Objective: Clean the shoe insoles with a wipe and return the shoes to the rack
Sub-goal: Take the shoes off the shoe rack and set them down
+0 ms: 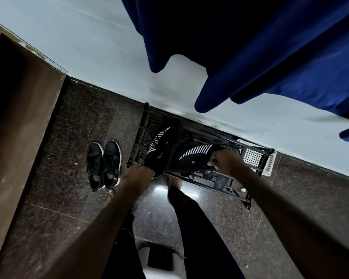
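We look straight down as a person, standing in black trousers (191,222), holds a pair of black knit shoes with white stripes over the top of a black shoe rack (137,147) set against the white wall (89,47). The left hand (142,175), at seven o'clock of the rack, has its fingers clamped round the heel of the left striped shoe (164,143), whose toe points to twelve o'clock, toward the wall. The right hand (227,162) grips the heel end of the right striped shoe (195,156), fingers curled tight on it, the shoe lying just beside its mate at three o'clock of it. Whether either sole touches the rack we cannot tell. At nine o'clock of the rack, a pair of black sneakers (104,164) with white soles stands on the dark speckled floor (79,117). A white perforated basket (252,158) sits at the rack's three o'clock end. Blue cloth (270,57) hangs overhead at one o'clock, and brown wooden furniture (18,117) fills nine o'clock.
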Demonstrator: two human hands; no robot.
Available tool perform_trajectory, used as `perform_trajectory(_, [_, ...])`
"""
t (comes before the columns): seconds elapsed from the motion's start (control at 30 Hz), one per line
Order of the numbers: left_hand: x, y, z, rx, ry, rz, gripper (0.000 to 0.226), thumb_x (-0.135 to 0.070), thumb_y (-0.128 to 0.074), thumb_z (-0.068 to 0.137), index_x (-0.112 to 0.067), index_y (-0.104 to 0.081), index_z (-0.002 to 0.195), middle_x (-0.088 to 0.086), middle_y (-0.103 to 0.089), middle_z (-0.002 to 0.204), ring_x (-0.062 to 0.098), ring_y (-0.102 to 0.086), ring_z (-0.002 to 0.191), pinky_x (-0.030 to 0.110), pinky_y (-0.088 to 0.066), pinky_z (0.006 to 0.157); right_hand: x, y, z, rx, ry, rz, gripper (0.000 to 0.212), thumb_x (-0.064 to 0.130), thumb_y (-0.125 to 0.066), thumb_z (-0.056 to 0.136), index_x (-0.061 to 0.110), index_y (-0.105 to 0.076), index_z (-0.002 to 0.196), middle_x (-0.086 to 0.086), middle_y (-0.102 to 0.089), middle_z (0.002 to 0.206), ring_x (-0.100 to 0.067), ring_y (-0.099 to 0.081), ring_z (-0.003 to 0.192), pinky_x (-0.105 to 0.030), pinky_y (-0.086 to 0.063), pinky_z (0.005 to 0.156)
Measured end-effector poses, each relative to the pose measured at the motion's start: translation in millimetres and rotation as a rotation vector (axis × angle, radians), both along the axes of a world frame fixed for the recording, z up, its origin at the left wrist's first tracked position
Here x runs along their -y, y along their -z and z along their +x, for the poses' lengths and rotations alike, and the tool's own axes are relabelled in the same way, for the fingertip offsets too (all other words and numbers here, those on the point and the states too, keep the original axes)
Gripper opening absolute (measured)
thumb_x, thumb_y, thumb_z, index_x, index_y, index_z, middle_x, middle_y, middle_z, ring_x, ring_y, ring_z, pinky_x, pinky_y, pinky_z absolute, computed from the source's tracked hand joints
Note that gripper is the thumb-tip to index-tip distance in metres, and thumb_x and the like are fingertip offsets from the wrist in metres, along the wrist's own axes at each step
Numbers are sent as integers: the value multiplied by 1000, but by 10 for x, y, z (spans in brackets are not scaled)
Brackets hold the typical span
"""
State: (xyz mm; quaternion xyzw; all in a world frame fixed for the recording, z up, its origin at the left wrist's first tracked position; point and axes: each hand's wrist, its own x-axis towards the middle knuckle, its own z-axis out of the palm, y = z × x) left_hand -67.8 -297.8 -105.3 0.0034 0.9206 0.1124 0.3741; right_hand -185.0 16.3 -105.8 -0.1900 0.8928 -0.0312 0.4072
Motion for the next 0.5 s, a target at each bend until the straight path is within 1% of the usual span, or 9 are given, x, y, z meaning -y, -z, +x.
perform_trajectory(0.1, [44,39,14,23,-17,8,28,-25,-45,99,-18,-71,108,4,-69,110,25,-62,102,26,-32,70,60,-23,-100,192,328,-260,14,29,-67,92,20,-73,102,2,-76,101,-12,-68,100,-24,-44,90])
perform_trajectory(0.17, [33,20,0,51,-11,16,26,-26,-48,99,-21,-71,110,2,-69,110,24,-62,104,26,-36,71,-20,-6,-67,222,357,-235,16,32,-75,85,29,-69,99,11,-75,100,-8,-66,104,-29,-41,100])
perform_trajectory(0.23, [32,19,-2,41,24,14,26,-31,-50,98,-25,-69,114,1,-69,111,25,-63,105,30,-45,76,-155,48,34,135,253,-163,25,38,-80,77,30,-60,89,15,-70,91,-13,-60,105,-36,-34,105])
perform_trajectory(0.3, [40,22,5,15,116,4,25,-34,-55,95,-23,-68,114,3,-70,108,28,-64,104,33,-48,83,-235,40,106,57,138,-118,37,37,-84,70,27,-52,86,13,-63,88,-19,-55,104,-39,-32,107])
perform_trajectory(0.33, [44,26,9,8,165,-9,23,-34,-62,90,-21,-70,107,3,-71,102,28,-66,97,34,-48,81,-256,34,135,42,21,-65,39,36,-84,68,27,-54,91,10,-62,94,-20,-53,107,-43,-29,111])
perform_trajectory(0.4, [41,75,37,29,223,-61,22,-30,-84,65,-20,-71,80,1,-67,74,27,-66,69,32,-50,65,-278,101,219,6,-309,107,49,28,-78,72,22,-60,118,2,-62,118,-23,-49,124,-49,-16,118])
perform_trajectory(0.43, [36,96,40,-27,262,-96,24,-27,-87,58,-20,-69,73,0,-65,67,25,-65,62,31,-50,60,-289,142,250,-46,-440,201,56,22,-73,77,17,-56,130,-3,-60,128,-26,-45,132,-53,-13,120])
perform_trajectory(0.47, [10,92,36,23,265,-97,19,-25,-83,64,-19,-70,76,1,-67,72,25,-67,67,31,-50,64,-318,178,270,-96,-503,284,59,18,-68,81,15,-52,138,-7,-58,135,-30,-41,138,-56,-12,119])
perform_trajectory(0.5, [-4,98,30,30,271,-128,12,-24,-74,76,-19,-71,86,2,-70,83,25,-69,79,31,-50,71,-330,207,275,-133,-519,352,59,15,-66,83,14,-51,141,-10,-59,137,-33,-41,139,-59,-15,118])
